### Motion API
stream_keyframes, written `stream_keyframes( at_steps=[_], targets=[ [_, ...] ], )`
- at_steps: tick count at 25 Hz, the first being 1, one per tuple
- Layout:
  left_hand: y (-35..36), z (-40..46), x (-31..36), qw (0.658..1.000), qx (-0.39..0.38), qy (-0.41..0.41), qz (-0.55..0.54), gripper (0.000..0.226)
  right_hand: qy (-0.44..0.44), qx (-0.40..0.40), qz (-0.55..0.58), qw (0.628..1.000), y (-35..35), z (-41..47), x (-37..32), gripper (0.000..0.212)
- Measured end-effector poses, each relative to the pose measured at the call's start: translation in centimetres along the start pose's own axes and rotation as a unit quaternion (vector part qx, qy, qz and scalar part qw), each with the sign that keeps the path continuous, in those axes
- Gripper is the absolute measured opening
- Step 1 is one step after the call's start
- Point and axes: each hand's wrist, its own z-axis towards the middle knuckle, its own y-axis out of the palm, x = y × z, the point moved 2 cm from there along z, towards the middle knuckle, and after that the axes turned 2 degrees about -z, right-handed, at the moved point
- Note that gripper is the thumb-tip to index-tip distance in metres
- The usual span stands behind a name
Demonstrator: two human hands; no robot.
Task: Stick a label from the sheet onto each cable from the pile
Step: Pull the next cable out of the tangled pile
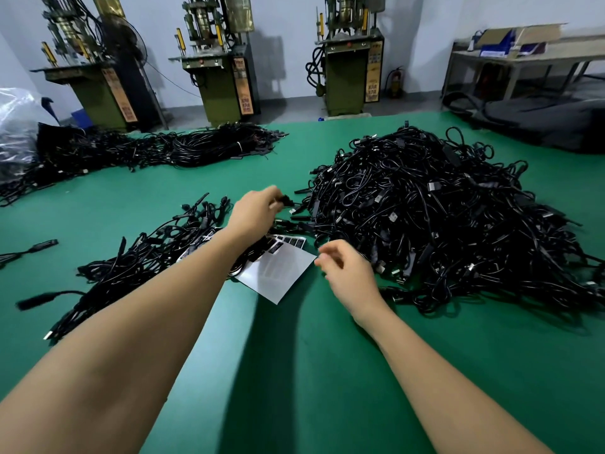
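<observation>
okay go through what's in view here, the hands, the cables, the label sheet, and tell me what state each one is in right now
Left hand: raised, pinching a black cable end at the big pile's edge.
Right hand: fingers loosely curled, holding nothing visible, beside the sheet.
Label sheet: flat on the green table, mostly peeled, a few black labels left along its far edge.
Big cable pile: heaped, tangled.
Smaller cable pile: spread out at left.

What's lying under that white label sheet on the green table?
The white label sheet rests partly on the green table mat; its left edge overlaps black cables. Anything beneath its middle is covered.
</observation>
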Motion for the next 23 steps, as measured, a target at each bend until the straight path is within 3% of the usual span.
stream_keyframes(
  at_steps=[3,6,12,15,19,23],
  targets=[
    [-2.7,1.1,1.1,0.978,0.065,-0.07,-0.186,0.008,-0.123,-0.102,-0.236,0.959,1.0,-0.3,-0.2,0.033],
    [-6.1,1.7,2.2,0.944,0.104,-0.093,-0.3,0.008,-0.174,-0.131,-0.358,0.908,1.7,-0.5,-0.3,0.039],
    [-13.1,1.4,5.0,0.875,0.164,-0.035,-0.454,0.008,-0.144,-0.146,-0.354,0.912,1.5,-0.5,-0.1,0.039],
    [-15.6,0.4,5.4,0.891,0.194,-0.004,-0.409,0.013,-0.152,-0.141,-0.349,0.914,1.5,-0.5,-0.3,0.036],
    [-12.8,-2.7,4.6,0.962,0.054,-0.039,-0.266,0.017,-0.153,-0.134,-0.346,0.916,1.3,-0.5,-0.4,0.035],
    [-5.5,-7.2,2.8,0.964,-0.135,-0.089,-0.213,0.022,-0.151,-0.134,-0.335,0.92,1.3,-0.4,-0.4,0.03]
  ],
)
